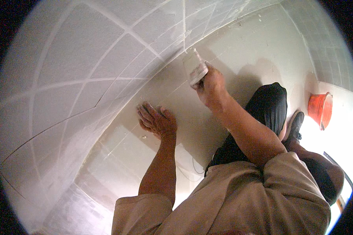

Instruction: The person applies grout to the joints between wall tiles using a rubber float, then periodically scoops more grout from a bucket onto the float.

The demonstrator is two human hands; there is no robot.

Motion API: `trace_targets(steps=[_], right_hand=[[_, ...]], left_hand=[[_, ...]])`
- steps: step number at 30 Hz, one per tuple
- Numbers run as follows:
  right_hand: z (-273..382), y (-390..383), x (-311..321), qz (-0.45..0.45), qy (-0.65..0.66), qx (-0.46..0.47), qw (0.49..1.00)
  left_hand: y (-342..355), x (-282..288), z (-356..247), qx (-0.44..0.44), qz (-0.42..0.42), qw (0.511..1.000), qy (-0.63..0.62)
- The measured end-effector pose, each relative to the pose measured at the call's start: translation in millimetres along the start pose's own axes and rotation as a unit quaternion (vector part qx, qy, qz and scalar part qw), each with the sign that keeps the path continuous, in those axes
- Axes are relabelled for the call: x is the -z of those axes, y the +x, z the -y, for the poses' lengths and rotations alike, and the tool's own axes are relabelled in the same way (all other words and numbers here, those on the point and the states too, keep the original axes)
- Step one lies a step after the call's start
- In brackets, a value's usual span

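Observation:
My right hand (211, 88) grips a grout float (195, 68), a small flat rectangular tool smeared with pale paste. Its far end touches or nearly touches the seam where the grey tiled wall (62, 58) meets the beige floor (262, 43). Lower and to the left, my left hand (159, 120) rests palm down on the floor with its fingers stretched out, some pale residue on them. It holds nothing. Wide whitish lines run along the joints of the wall tiles.
An orange bucket (320, 109) stands to the right, near my shoe (296, 124). My bent knee (267, 107) is close to my right forearm. Another tiled wall (331, 43) rises at the far right. A thin cable (194, 168) lies on the floor behind my left arm.

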State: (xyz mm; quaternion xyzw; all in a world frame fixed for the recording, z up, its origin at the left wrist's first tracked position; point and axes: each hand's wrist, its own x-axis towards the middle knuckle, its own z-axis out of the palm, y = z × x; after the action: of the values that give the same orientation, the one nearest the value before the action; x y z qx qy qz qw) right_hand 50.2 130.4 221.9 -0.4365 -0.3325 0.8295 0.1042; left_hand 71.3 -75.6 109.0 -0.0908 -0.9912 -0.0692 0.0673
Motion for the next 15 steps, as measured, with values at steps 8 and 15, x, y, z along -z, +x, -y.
trace_targets(steps=[8,15], right_hand=[[7,57,7,0.058,0.193,-0.050,0.978],[66,-1,-7,0.206,0.236,-0.068,0.947]], left_hand=[[-7,-15,12,-0.030,0.021,0.998,0.052],[-1,4,4,-0.011,-0.012,1.000,-0.018]])
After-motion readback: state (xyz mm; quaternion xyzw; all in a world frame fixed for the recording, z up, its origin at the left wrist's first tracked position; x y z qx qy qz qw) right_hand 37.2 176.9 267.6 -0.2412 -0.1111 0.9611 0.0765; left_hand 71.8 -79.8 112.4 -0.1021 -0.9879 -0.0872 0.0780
